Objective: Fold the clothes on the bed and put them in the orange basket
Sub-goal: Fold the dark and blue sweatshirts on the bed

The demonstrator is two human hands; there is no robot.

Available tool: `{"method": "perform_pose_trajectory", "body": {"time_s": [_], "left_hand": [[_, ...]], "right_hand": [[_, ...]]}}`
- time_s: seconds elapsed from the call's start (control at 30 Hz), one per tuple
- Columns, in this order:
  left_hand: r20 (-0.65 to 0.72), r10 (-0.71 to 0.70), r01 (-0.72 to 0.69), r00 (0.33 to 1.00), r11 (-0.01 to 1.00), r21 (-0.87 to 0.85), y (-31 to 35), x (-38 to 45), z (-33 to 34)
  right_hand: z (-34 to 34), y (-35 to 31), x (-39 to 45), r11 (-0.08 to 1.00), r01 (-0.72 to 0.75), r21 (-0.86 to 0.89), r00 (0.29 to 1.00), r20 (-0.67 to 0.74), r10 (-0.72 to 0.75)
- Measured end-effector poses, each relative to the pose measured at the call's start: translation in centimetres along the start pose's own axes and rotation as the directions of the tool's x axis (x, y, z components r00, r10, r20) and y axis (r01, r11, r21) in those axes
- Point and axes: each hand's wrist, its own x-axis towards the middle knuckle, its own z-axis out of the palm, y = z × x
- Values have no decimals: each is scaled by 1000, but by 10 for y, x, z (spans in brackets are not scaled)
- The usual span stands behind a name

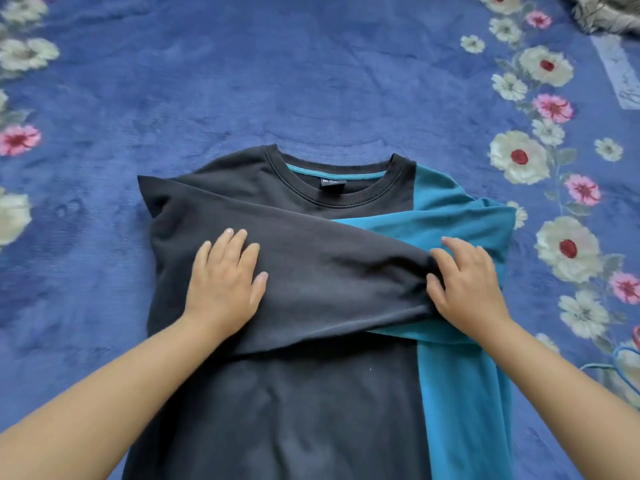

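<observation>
A black and teal sweatshirt (pixel 311 393) lies flat on the bed, neck away from the person, its body running off the near edge of the view. Both sleeves are folded across the chest: the teal sleeve (pixel 460 216) comes in from the right, and the black sleeve (pixel 311 268) crosses over it from the left.

The left hand (pixel 225 282) lies flat on the black sleeve, fingers straight and pressing, gripping nothing. The right hand (pixel 464 285) rests at the black sleeve's cuff end where it meets the teal, fingers slightly bent on the cloth; whether it pinches the cuff or only presses it I cannot tell.

The risk, as I judge it, is the top sleeve sliding off the one beneath when the hands lift, since the cloth is bunched near the right hand and the blanket is plush and soft. A lopsided fold would then spread open on the way to the orange basket, which is not in view.

A small dark label (pixel 332 182) sits inside the collar (pixel 341 188); its pale lettering is too blurred to read.

The blue floral blanket (pixel 138 81) covers the bed, and a grey crumpled cloth (pixel 602 12) lies at the far right corner.
</observation>
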Motion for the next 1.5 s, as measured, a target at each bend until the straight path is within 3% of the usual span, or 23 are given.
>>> {"method": "perform_pose_trajectory", "body": {"time_s": [0.1,0.2,0.3,0.33,0.43,0.53,0.6,0.63,0.7,0.73,0.77,0.83,0.93,1.07,1.13,1.27,1.33,1.5], "left_hand": [[101,-77,77,992,997,-3,2,-22,18],[182,-172,195,968,974,-118,-9,-28,22],[167,-153,190,974,952,-238,-15,-33,19],[130,-125,156,984,950,-270,-19,-35,16],[-59,-149,121,987,934,-337,-41,-48,10],[-23,-284,247,959,869,-430,-67,-67,5],[175,-385,417,906,744,-522,-86,-78,1],[331,-395,514,857,613,-600,-95,-83,1],[619,-287,678,731,208,-705,-105,-83,-2],[698,-179,717,694,72,-694,-110,-82,-3],[732,-71,735,678,65,-675,-116,-84,0],[751,81,737,655,149,-659,-123,-83,7],[751,163,725,640,197,-661,-133,-80,14],[748,259,715,611,226,-662,-140,-76,21],[743,257,703,617,245,-668,-140,-74,25],[758,217,698,615,298,-651,-141,-68,30],[768,207,692,606,337,-638,-144,-66,32],[771,152,746,619,194,-637,-139,-65,26]], "right_hand": [[17,-15,-22,971,233,57,972,4,-233],[24,-21,-35,989,146,11,923,360,-140],[20,-23,-33,997,37,-60,832,555,2],[13,-29,-30,997,14,-70,826,563,28],[4,-50,-17,998,62,-16,927,372,-52],[3,-81,7,956,173,235,965,154,-212],[-3,-124,34,901,239,362,955,83,-286],[-4,-146,48,871,246,425,949,79,-306],[-9,-189,74,829,213,517,949,91,-301],[-12,-210,89,822,179,541,949,124,-288],[-14,-234,106,821,138,555,940,187,-285],[-22,-274,140,835,75,546,910,304,-281],[-25,-324,184,888,79,452,881,385,-275],[-27,-351,213,933,80,352,791,547,-274],[-28,-357,222,903,46,428,794,533,-293],[-9,-358,217,780,-127,613,871,445,-209],[6,-356,210,759,-153,633,852,474,-224],[-4,-355,204,767,-81,637,851,445,-280]]}}
